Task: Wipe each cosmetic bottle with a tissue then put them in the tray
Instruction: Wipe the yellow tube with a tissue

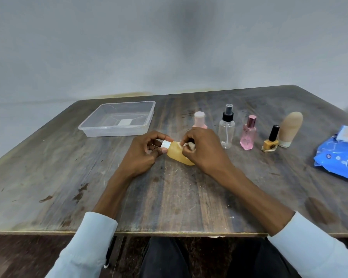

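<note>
The job has only just started. The clear tray [117, 119] sits on the counter [48, 167] at about 10 o'clock from the hands, and no bottle is in it. Only a small pale square shows at its bottom.

One bottle is being wiped right now. It is the orange bottle [178, 155] with a white cap [166, 144], and it is tipped on its side in the middle of the counter, between the two hands. The left hand [144, 155] pinches the white cap with curled fingers. The right hand [204, 150] has its fingers curled around a small wad of tissue [187, 146] and presses it on the bottle.

Five more bottles stand in a row from 12 o'clock to 2 o'clock of the hands. They look like they have not been wiped yet. They are:
- one pink bottle with a pale cap [199, 119], partly hidden behind the right hand
- one clear spray bottle [226, 129]
- one pink perfume bottle [248, 135]
- one yellow nail polish bottle [271, 143]
- one tan tube [289, 129] standing on its cap

So that makes six bottles in all: none in the tray, one in the hands, five waiting. There is one tray. There is also one blue pack of wipes [340, 157] at 3 o'clock, near the counter's edge.
</note>
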